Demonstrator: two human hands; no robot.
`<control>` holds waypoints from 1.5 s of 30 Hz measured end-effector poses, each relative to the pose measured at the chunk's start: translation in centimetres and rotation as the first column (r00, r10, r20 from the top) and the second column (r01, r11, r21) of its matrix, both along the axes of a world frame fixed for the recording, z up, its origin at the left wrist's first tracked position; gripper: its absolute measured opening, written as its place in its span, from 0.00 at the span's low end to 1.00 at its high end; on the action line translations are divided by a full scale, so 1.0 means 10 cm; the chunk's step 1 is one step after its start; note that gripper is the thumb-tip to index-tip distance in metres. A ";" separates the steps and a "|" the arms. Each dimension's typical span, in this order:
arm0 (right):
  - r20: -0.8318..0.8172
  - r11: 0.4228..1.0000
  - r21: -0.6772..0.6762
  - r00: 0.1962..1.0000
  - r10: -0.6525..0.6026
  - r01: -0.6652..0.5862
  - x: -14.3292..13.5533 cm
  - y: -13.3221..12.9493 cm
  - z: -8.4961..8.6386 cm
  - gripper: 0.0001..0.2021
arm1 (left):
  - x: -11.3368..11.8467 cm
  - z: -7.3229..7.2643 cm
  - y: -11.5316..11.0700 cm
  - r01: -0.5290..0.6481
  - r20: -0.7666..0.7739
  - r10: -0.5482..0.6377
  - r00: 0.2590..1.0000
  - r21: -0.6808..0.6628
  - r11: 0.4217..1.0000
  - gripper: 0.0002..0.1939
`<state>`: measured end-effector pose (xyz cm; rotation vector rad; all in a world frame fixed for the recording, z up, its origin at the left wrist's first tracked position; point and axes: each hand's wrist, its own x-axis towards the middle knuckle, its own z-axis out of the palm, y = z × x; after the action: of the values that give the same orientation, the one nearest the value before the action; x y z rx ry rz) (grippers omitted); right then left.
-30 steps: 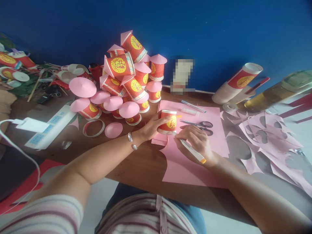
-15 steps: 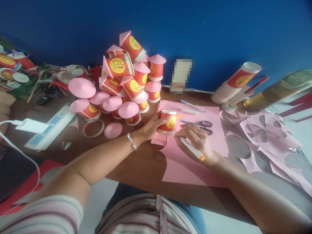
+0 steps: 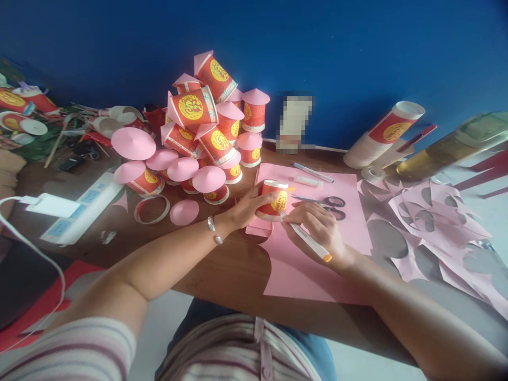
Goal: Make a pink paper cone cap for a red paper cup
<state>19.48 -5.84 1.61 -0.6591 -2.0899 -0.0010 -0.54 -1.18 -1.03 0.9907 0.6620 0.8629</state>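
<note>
My left hand grips a red paper cup with a yellow emblem, its thumb across the cup's side. In my right hand is a white marker with an orange end, its tip at the lower part of the cup. Both hands are over pink paper sheets. Black-handled scissors lie on the paper just beyond my right hand. Behind them are a glue stick and another marker.
Left of centre, several red cups with pink paper cones are piled up. A roll of tape and a white power strip lie nearer. At right are stacked paper cups, a bottle and pink paper scraps.
The marker's tip has shifted slightly up and left along the cup. The cup has turned or moved very slightly; both hands keep their hold.
</note>
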 end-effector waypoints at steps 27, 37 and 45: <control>-0.017 1.000 0.019 1.000 0.012 -0.011 0.00 -0.01 0.01 0.10 | 0.01 0.07 -0.02 0.019 0.030 -0.019 0.999 0.014 1.000 0.27; -0.009 1.000 0.002 1.000 0.020 -0.020 0.01 0.01 0.00 0.09 | 0.00 0.02 -0.01 0.004 0.021 -0.004 1.000 0.005 1.000 0.26; -0.003 1.000 0.001 1.000 0.011 -0.011 0.02 0.02 0.01 0.09 | -0.01 0.01 0.00 0.020 0.016 -0.020 1.000 -0.009 1.000 0.26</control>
<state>19.65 -5.66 1.75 -0.6470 -2.0908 0.0049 -0.66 -1.15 -0.95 0.9794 0.6409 0.8492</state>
